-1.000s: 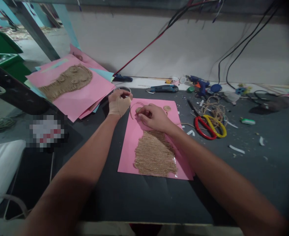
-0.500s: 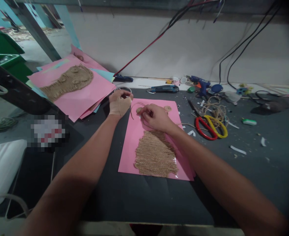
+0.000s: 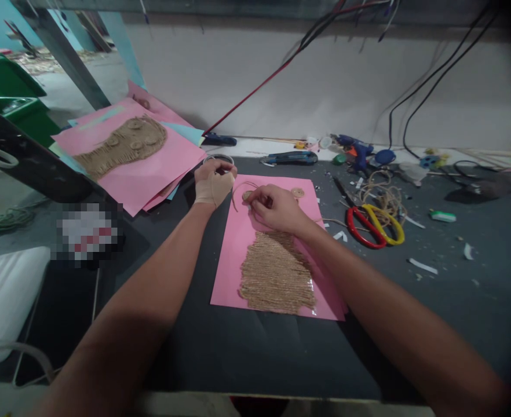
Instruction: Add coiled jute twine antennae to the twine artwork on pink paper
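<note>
A pink sheet [image 3: 225, 278] lies on the dark table, with rows of brown twine [image 3: 277, 272] covering its lower part. My right hand [image 3: 275, 205] is over the sheet's upper half, its fingers pinched at a small coiled twine disc [image 3: 247, 196]. Another coiled disc [image 3: 298, 192] sits near the sheet's top right. Beside the sheet's upper left corner is my left hand [image 3: 214, 182], wrapped in a tan band, its fingers curled by a roll of tape [image 3: 217, 158]; what they hold is too small to tell. A thin strand curves between the hands.
Red and yellow scissors [image 3: 366, 227] lie right of the sheet beside tangled twine [image 3: 381, 194]. Behind are a blue cutter [image 3: 290, 157] and a blue glue gun [image 3: 357, 150]. Stacked pink sheets [image 3: 151, 179] with twine work lie at left, near a black post [image 3: 25, 156].
The view has shifted very slightly. Both hands keep nearly the same place and pose.
</note>
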Demonstrator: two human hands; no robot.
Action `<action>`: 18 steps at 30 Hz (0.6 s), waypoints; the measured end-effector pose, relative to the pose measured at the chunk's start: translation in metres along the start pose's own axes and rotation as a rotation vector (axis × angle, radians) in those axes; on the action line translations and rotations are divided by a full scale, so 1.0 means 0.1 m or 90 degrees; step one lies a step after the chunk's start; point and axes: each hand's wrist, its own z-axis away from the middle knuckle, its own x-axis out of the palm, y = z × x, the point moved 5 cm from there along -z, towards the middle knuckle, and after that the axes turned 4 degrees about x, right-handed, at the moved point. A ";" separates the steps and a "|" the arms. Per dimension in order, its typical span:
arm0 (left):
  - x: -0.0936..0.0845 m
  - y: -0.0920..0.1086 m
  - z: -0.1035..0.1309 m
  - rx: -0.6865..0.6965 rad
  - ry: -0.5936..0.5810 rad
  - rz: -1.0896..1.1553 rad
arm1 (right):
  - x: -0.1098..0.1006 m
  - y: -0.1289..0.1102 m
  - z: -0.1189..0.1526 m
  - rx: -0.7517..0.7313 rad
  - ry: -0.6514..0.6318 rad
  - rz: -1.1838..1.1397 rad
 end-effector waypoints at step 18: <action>0.00 0.00 0.00 0.016 0.004 0.004 | 0.04 -0.04 0.01 -0.060 -0.022 0.100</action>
